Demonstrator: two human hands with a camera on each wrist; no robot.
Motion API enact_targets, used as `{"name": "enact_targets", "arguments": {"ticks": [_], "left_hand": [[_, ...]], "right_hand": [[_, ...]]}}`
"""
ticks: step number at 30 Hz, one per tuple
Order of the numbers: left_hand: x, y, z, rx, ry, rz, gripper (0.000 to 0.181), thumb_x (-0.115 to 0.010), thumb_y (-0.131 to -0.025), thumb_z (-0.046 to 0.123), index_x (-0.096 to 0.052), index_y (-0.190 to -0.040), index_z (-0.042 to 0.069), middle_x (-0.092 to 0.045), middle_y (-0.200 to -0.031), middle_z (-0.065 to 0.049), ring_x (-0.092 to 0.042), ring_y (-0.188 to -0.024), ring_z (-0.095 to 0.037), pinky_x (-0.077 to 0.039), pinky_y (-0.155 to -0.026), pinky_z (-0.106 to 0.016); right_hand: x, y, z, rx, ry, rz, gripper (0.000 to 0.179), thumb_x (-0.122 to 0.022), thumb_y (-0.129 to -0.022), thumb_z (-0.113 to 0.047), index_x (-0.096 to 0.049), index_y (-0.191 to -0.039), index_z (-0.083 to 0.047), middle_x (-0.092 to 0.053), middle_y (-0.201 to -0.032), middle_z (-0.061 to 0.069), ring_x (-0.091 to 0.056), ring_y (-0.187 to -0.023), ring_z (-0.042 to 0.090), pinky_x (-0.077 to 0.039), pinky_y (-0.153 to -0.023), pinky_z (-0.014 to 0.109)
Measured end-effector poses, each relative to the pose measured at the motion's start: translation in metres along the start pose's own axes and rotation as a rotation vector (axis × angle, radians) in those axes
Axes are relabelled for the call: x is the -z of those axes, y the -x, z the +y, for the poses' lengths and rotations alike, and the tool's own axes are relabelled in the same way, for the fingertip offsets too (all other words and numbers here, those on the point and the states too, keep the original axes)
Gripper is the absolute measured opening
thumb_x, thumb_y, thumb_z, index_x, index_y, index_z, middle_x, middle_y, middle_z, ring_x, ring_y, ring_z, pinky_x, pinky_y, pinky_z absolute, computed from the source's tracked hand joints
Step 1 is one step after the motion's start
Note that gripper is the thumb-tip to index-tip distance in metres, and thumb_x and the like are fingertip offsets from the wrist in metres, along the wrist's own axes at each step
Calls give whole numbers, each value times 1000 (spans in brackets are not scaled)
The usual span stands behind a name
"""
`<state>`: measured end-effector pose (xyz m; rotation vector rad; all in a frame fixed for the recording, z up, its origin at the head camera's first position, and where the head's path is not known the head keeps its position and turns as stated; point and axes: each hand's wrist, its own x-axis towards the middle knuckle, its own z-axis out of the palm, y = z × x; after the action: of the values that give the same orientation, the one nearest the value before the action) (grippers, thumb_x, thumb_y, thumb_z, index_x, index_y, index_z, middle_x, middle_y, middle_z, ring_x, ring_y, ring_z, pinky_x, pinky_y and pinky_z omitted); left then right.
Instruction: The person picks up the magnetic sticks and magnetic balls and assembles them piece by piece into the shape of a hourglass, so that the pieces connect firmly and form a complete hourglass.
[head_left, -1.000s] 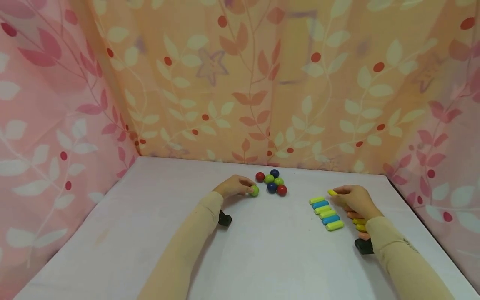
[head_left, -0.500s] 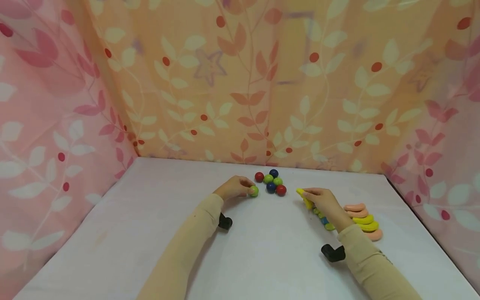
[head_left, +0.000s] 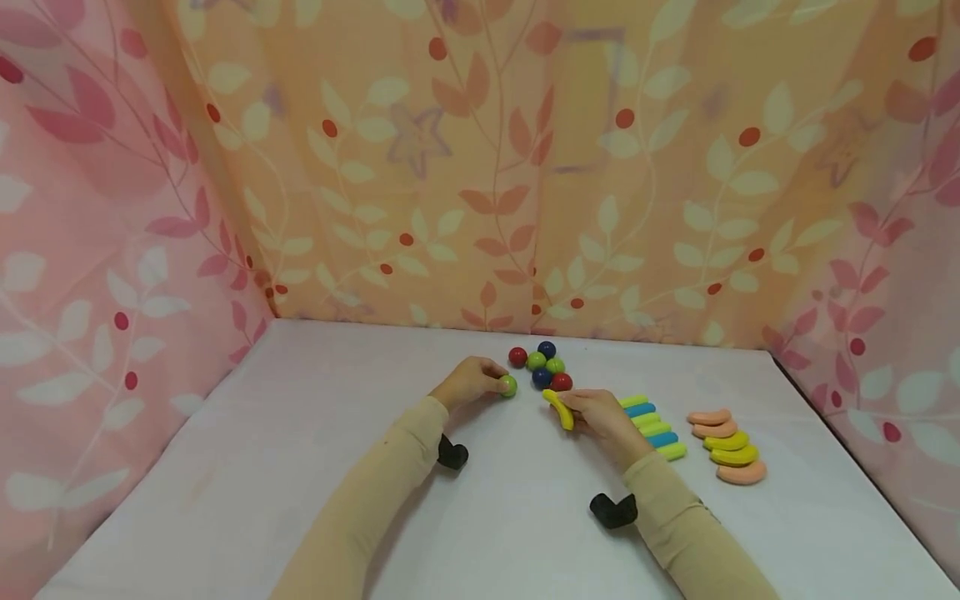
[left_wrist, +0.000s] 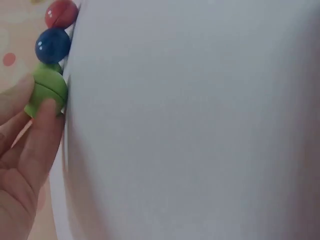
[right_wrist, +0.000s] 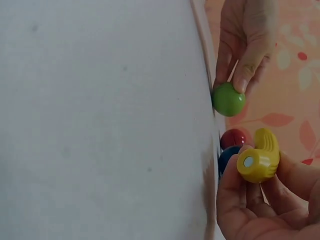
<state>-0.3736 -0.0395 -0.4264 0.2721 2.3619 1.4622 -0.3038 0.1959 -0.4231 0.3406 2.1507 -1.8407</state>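
Observation:
My left hand (head_left: 468, 382) pinches a glossy green ball (head_left: 508, 386) between thumb and fingers, low at the table surface. In the left wrist view that ball (left_wrist: 48, 92) shows a dark line across it. My right hand (head_left: 603, 417) holds a yellow curved, banana-shaped piece (head_left: 559, 410) by thumb and fingers, raised above the table, right of the green ball. A round silvery disc is visible on one end of the yellow piece (right_wrist: 258, 165) in the right wrist view. Just behind both hands lies a cluster of red, dark blue and green balls (head_left: 542, 378).
A row of short green and blue sticks (head_left: 645, 422) lies on the white table (head_left: 525, 517), partly behind the right hand. Farther right sits a row of salmon and yellow curved pieces (head_left: 733, 456). Patterned cloth (head_left: 420, 250) closes off the back and sides.
My right hand has carried the yellow curved piece leftward from the right-hand row, across the sticks, to near the balls. The left hand stays in place with the green ball.

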Motion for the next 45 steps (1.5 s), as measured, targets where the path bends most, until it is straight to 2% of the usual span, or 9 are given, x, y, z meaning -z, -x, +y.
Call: {"name": "enact_targets", "arguments": {"ticks": [4,8,16,20,26,32,36,39,45], "left_hand": [[-3,5,0,12,62,21,31,-75,-88,11,-69,-117,1,-70,-115,-11,-63,-90,-11,-57,-88,-27],[-8,11,1,31,119,42,32,-76,-86,8,-69,-116,-1,-70,-116,-13,-65,-89,-11,-58,-86,-27],[-12,23,2,120,186,44,29,-76,-87,10,-71,-115,2,-70,-116,-12,-68,-93,-13,-59,-88,-29],[-14,27,-1,113,218,26,29,-76,-87,8,-71,-115,1,-70,-115,-12,-68,-91,-13,-59,-87,-30],[-15,30,2,84,196,52,29,-77,-86,9,-72,-114,4,-70,-115,-11,-68,-92,-12,-59,-85,-27],[-13,34,1,92,239,79,31,-77,-86,9,-71,-116,3,-69,-117,-13,-68,-94,-14,-59,-85,-27],[-10,36,-3,103,284,116,32,-78,-85,9,-69,-115,1,-70,-115,-13,-69,-91,-13,-60,-85,-28],[-8,39,-5,117,294,127,30,-78,-85,10,-68,-112,1,-70,-112,-12,-69,-88,-13,-60,-85,-28],[-9,42,-11,91,272,86,28,-77,-86,11,-67,-108,-2,-71,-107,-12,-68,-86,-12,-59,-85,-27]], "right_hand": [[-8,-5,0,-5,-46,-11,41,-57,-102,-21,-58,-132,7,-72,-112,14,-69,-87,15,-59,-82,27],[-14,-5,-1,-5,-62,-7,38,-57,-102,-18,-58,-129,9,-75,-102,12,-69,-81,13,-59,-75,25],[-25,-5,-2,-4,-70,-13,37,-57,-101,-17,-59,-126,11,-76,-94,11,-68,-76,13,-58,-70,24],[-29,-3,1,-6,-71,-23,35,-56,-101,-15,-61,-124,11,-76,-92,12,-68,-75,13,-58,-68,24],[-32,-3,-2,6,-39,-32,35,-58,-101,-19,-64,-122,8,-74,-86,8,-67,-73,13,-57,-68,22],[-28,-2,-2,-14,-47,-65,37,-62,-99,-24,-65,-123,4,-74,-99,9,-67,-81,15,-60,-78,27],[-22,2,-1,-5,-43,-118,37,-66,-96,-15,-63,-125,7,-70,-104,11,-68,-84,16,-61,-85,33],[-18,4,-2,8,-41,-142,38,-67,-93,-7,-61,-127,9,-69,-103,11,-68,-82,14,-61,-84,32],[-13,4,-4,19,-68,-95,36,-68,-92,-3,-63,-125,9,-71,-98,8,-67,-77,10,-61,-76,25]]}}
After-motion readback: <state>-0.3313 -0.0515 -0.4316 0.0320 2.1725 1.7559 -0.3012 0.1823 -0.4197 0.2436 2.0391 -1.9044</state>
